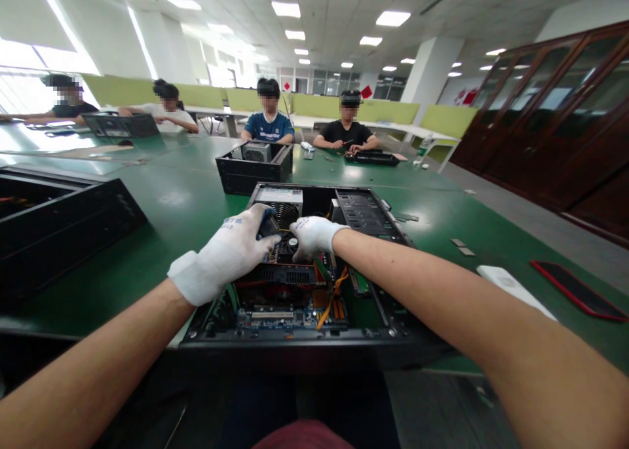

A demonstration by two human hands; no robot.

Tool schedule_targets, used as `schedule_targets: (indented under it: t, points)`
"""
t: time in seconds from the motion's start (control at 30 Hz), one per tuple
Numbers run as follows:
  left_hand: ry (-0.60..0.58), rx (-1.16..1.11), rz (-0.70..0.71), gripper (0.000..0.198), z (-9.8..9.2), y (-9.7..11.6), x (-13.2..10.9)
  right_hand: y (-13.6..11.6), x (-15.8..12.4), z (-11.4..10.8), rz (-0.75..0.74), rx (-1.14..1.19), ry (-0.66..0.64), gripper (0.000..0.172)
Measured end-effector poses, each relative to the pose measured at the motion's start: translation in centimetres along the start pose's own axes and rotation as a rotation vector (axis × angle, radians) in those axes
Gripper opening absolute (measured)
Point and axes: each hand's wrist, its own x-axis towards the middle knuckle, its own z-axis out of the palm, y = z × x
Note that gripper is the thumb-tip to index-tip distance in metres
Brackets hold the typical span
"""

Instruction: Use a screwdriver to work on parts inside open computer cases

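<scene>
An opened black computer case (314, 344) lies on its side before me, its inside facing up. My left hand (246, 242), in a white knitted glove, reaches over the case's left wall; fingers and thumb close around a dark part (268, 226) whose kind I cannot make out. My right hand (314, 236), also gloved, bends down beside the processor cooler fan (293, 244). Its fingertips are partly hidden, so what they grip is unclear. A graphics card (289, 275) and orange cables (335, 298) sit nearer me, above the blue motherboard (275, 319). The power supply (280, 200) is at the far left corner.
Other computer cases stand on the green table (177, 206): one at left (63, 233), one ahead (255, 170). To the right lie small metal plates (462, 247), a white object (514, 288) and a red-edged black panel (580, 288). Several people sit across the table.
</scene>
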Motion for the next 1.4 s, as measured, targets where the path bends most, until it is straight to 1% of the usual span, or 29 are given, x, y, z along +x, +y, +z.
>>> schedule_targets:
  t: [0.1, 0.23, 0.3, 0.37, 0.43, 0.47, 0.57, 0.67, 0.83, 1.0, 1.17, 1.4]
  points:
    - [-0.03, 0.04, 0.012, 0.045, 0.0, 0.0, 0.5, 1.3, -1.3, -1.2, 0.052, -0.008, 0.056, 0.067]
    - [-0.062, 0.159, 0.102, 0.049, 0.5, -0.3, 1.8, 3.5, -3.2, -1.8, 0.114, -0.052, 0.142, 0.065]
    - [-0.151, 0.222, 0.134, 0.049, 0.9, 0.1, 2.8, 4.2, -3.8, -1.5, 0.137, -0.043, 0.192, 0.062]
    - [-0.291, 0.258, 0.148, 0.046, 1.4, 0.8, 3.9, 4.4, -4.0, -1.0, 0.153, -0.019, 0.241, 0.059]
    - [-0.409, 0.285, 0.161, 0.042, 2.2, 1.5, 5.1, 4.4, -3.9, -0.5, 0.156, 0.0, 0.276, 0.057]
    - [-0.447, 0.301, 0.173, 0.041, 2.8, 1.7, 5.6, 4.4, -3.8, -0.3, 0.155, 0.007, 0.284, 0.056]
    - [-0.521, 0.382, 0.217, 0.041, 4.9, 2.0, 7.1, 4.4, -3.5, -0.2, 0.156, 0.031, 0.283, 0.056]
    - [-0.59, 0.458, 0.221, 0.043, 7.2, 1.6, 8.2, 4.8, -3.2, -0.2, 0.162, 0.047, 0.264, 0.056]
    - [-0.641, 0.522, 0.217, 0.049, 10.1, 0.5, 9.4, 5.3, -2.9, 0.0, 0.144, 0.045, 0.254, 0.055]
    - [-0.665, 0.516, 0.257, 0.055, 12.0, -0.1, 10.1, 5.8, -2.2, 0.6, 0.12, 0.034, 0.264, 0.056]
    - [-0.682, 0.511, 0.288, 0.061, 12.7, -0.3, 10.2, 5.9, -2.0, 0.8, 0.112, 0.039, 0.256, 0.059]
    - [-0.695, 0.55, 0.256, 0.053, 12.7, -0.3, 10.3, 5.8, -2.1, 0.7, 0.12, 0.002, 0.272, 0.056]
